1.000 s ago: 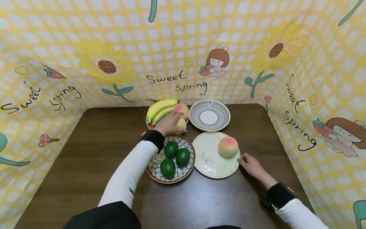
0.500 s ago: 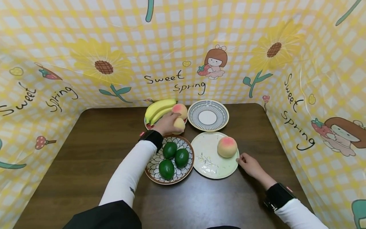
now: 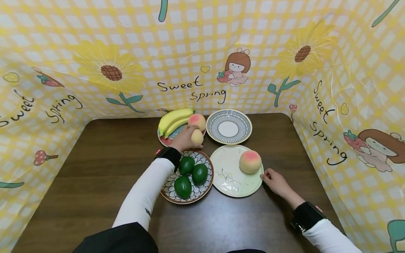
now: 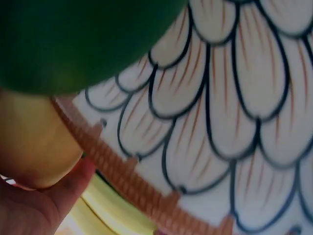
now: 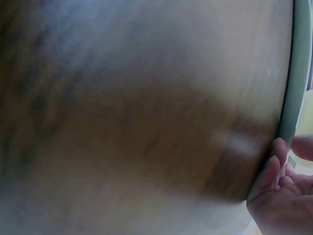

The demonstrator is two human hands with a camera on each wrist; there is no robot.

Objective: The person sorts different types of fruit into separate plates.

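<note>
In the head view my left hand [image 3: 182, 140] grips a peach [image 3: 197, 137] at the near edge of the patterned fruit plate [image 3: 166, 141]. That plate also bears bananas [image 3: 175, 119] and another peach [image 3: 196, 121]. The left wrist view shows my thumb against the held peach [image 4: 36, 142]. My right hand [image 3: 276, 182] pinches the right rim of a pale green plate [image 3: 225, 154], on which a peach [image 3: 250, 162] sits. In the right wrist view the thumb is over the rim [image 5: 297, 73], with curled fingers beside it.
Just in front of the left hand, a brown-rimmed plate [image 3: 171, 197] bears 3 dark green avocado-like fruits [image 3: 200, 174]. A striped plate [image 3: 228, 129] stands behind the pale green one. Yellow checked cloth [image 3: 190, 52] encloses the table [image 3: 95, 168] at back and sides.
My left hand has drawn the peach slightly toward me, uncovering a blue part of the fruit plate beside the bananas. The right hand stays at the rim. The head view has shifted slightly.
</note>
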